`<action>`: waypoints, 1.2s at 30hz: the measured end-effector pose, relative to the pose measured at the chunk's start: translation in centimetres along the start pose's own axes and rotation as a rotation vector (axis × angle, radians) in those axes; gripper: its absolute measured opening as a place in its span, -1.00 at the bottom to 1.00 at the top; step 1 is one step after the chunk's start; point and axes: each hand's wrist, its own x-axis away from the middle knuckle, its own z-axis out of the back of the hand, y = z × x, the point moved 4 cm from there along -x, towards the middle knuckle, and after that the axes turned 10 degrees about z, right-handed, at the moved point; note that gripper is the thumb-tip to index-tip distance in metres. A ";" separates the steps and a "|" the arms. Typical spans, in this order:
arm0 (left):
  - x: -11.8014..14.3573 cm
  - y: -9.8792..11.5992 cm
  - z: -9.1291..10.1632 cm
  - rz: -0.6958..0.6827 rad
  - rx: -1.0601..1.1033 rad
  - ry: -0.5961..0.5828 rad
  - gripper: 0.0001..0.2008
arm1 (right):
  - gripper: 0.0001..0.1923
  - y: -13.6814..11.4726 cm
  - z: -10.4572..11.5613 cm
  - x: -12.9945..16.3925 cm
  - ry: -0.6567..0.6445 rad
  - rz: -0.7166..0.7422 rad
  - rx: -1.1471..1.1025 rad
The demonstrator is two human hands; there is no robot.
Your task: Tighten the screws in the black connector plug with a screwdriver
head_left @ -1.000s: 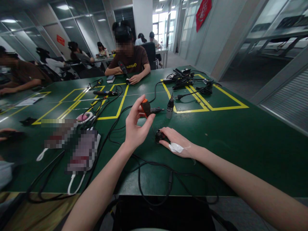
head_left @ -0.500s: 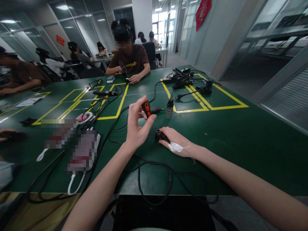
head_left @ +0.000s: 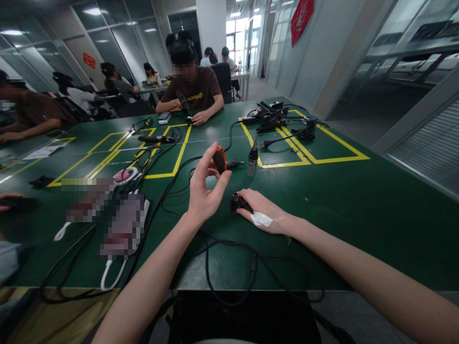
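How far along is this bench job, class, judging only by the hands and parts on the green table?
Done: a silver-and-black tool stands upright on the green table, apart from both hands. In hand: the left hand pinches an orange-handled screwdriver above a small black part, which the right hand steadies on the table. Left: the shaft is too thin to see, so contact with the part cannot be told.

Glossy orange plastic screwdriver handle (head_left: 219, 159), matt green tabletop (head_left: 358, 210)

Right side's wide open, left is a cable mess

Bare tabletop (head_left: 358, 205) right of the hands; cables (head_left: 222, 248) loop across nearside, upright tool (head_left: 253, 160) just ahead.
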 end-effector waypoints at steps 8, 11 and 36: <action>-0.2 0.2 -0.1 0.016 0.001 -0.038 -0.41 | -0.75 -0.1 0.2 0.0 0.005 0.001 0.010; -0.1 0.1 -0.2 0.042 0.046 -0.062 -0.44 | -0.75 -0.1 0.0 0.0 0.000 0.002 0.012; -0.1 0.4 -0.2 0.027 0.017 -0.018 -0.36 | -0.74 -0.1 -0.1 0.1 0.007 -0.021 0.022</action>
